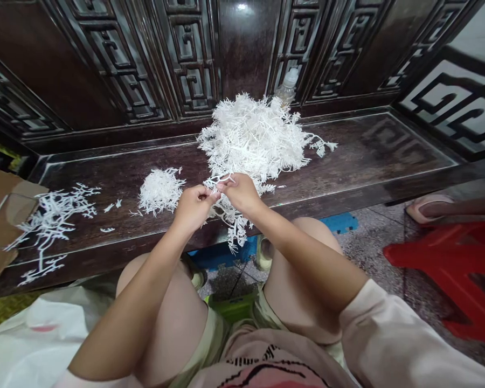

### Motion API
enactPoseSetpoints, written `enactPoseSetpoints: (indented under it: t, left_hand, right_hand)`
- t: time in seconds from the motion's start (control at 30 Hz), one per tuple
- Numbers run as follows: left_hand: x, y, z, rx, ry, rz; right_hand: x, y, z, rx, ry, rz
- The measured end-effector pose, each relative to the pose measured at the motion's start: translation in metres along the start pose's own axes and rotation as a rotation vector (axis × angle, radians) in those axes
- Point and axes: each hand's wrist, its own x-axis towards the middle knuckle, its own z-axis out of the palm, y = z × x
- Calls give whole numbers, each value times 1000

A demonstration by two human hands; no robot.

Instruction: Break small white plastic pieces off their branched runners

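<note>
Both hands meet at the front of a large heap of white branching plastic pieces [254, 137]. My left hand [194, 203] is closed, pinching a small white branched piece [219, 180]. Fingers of my right hand [239, 191] are closed on the same piece, just beside the left fingertips. A smaller mound of short white sprigs [160, 189] lies left of my hands. Farther left are bare white branched stems [59, 215], with a few loose bits [113, 206] between them and the mound.
The dark wooden bench [347, 161] has a carved back. A clear bottle [286, 89] stands behind the heap. Cardboard [0, 215] is at the left end, a white bag [36, 334] below it. A red stool [448, 269] and another person's foot [428, 207] are at right.
</note>
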Motion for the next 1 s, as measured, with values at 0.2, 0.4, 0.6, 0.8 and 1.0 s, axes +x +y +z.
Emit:
enactPoseSetpoints:
  t: [0.2, 0.4, 0.6, 0.8, 1.0]
  left_hand:
    - [-16, 14, 8, 8, -93, 197]
    - [-25, 18, 22, 59, -184, 247]
    - [35, -35, -27, 57, 90, -61]
    - [56, -80, -65, -24, 223, -264]
    - [61, -105, -80, 0, 252, -347]
  right_hand:
    - [18, 5, -6, -84, 158, 44]
    - [51, 4, -49, -137, 134, 153]
    - [39, 1, -44, -185, -126, 202]
    - [31, -4, -36, -265, -164, 186]
    - [26, -6, -32, -291, -195, 221]
